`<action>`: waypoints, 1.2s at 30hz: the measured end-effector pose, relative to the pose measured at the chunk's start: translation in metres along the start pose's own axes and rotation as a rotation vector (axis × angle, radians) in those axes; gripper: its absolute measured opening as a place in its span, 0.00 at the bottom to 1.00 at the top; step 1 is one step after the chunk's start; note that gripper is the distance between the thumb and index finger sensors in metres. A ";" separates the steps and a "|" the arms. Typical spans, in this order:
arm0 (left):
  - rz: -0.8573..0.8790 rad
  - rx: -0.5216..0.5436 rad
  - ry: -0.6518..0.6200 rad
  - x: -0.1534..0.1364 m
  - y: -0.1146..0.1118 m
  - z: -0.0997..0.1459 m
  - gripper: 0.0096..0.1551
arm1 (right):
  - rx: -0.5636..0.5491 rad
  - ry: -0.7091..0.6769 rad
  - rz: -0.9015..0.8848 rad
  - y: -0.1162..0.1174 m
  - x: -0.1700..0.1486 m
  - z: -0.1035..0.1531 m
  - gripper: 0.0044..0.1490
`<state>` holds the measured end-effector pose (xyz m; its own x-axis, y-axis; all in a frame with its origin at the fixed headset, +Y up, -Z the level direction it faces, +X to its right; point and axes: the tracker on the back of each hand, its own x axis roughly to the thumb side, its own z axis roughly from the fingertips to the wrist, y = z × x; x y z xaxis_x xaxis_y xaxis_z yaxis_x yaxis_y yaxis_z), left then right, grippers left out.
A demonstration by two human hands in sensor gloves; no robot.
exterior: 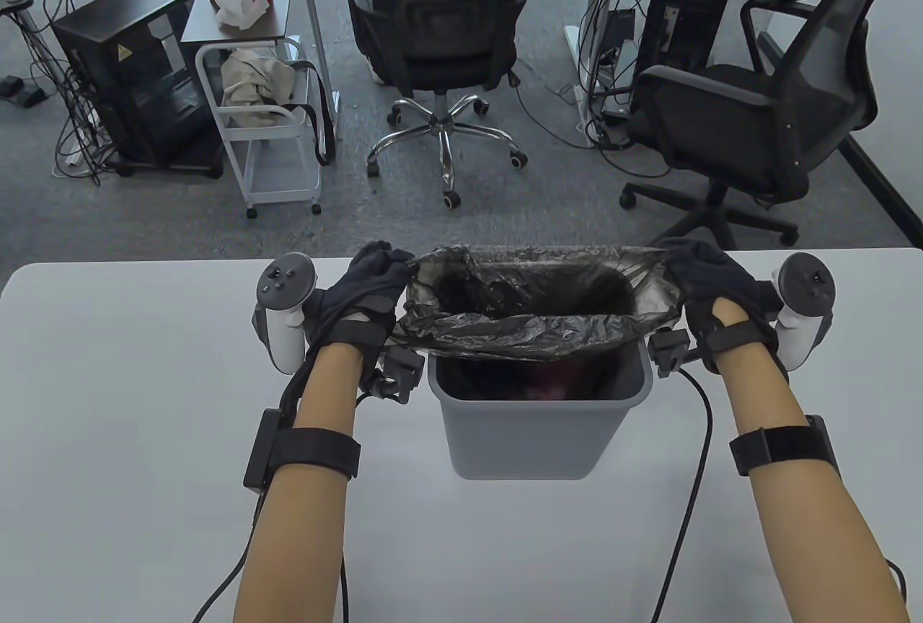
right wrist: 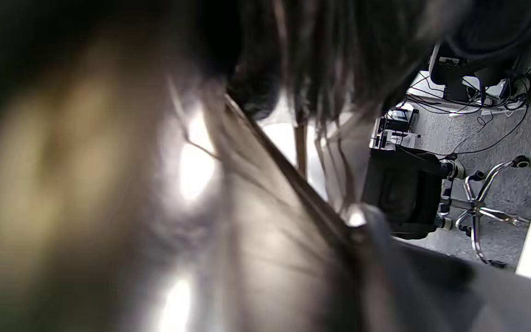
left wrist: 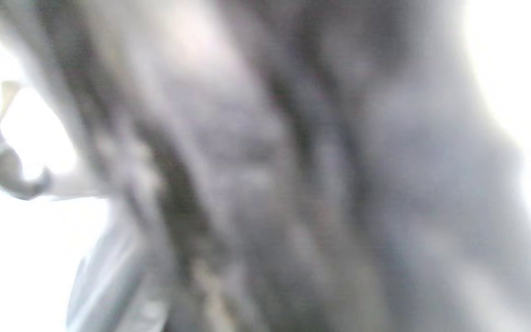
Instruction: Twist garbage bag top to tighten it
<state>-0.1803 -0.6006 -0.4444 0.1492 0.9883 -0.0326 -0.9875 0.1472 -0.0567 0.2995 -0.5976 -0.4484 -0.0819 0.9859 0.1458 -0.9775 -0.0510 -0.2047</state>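
A thin dark garbage bag (exterior: 519, 329) lines a grey plastic bin (exterior: 530, 428) that stands at the far middle of the white table (exterior: 122, 399). The bag's top is lifted off the rim and stretched wide open. My left hand (exterior: 375, 284) grips the bag's left edge. My right hand (exterior: 696, 277) grips its right edge. The left wrist view is filled by blurred bag film (left wrist: 265, 175). The right wrist view shows stretched, blurred bag film (right wrist: 265, 230) close up.
Beyond the table's far edge stand two black office chairs (exterior: 440, 24) (exterior: 764, 111), a white trolley (exterior: 267, 125), a black cabinet (exterior: 137, 68) and floor cables. Glove cables (exterior: 692, 479) run over the table beside each forearm.
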 end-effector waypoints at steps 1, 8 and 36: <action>-0.003 0.014 -0.002 0.001 0.001 0.001 0.24 | 0.001 -0.002 0.024 -0.001 0.002 0.001 0.27; 0.036 -0.025 -0.065 0.007 0.009 0.022 0.24 | 0.092 -0.029 0.020 -0.011 0.016 0.017 0.27; -0.447 -0.167 0.053 -0.007 -0.012 0.115 0.26 | 0.285 0.128 0.552 -0.002 0.019 0.115 0.48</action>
<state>-0.1757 -0.6044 -0.3288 0.5638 0.8257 -0.0188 -0.8049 0.5443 -0.2365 0.2776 -0.5972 -0.3336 -0.5825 0.8123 -0.0280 -0.8124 -0.5808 0.0521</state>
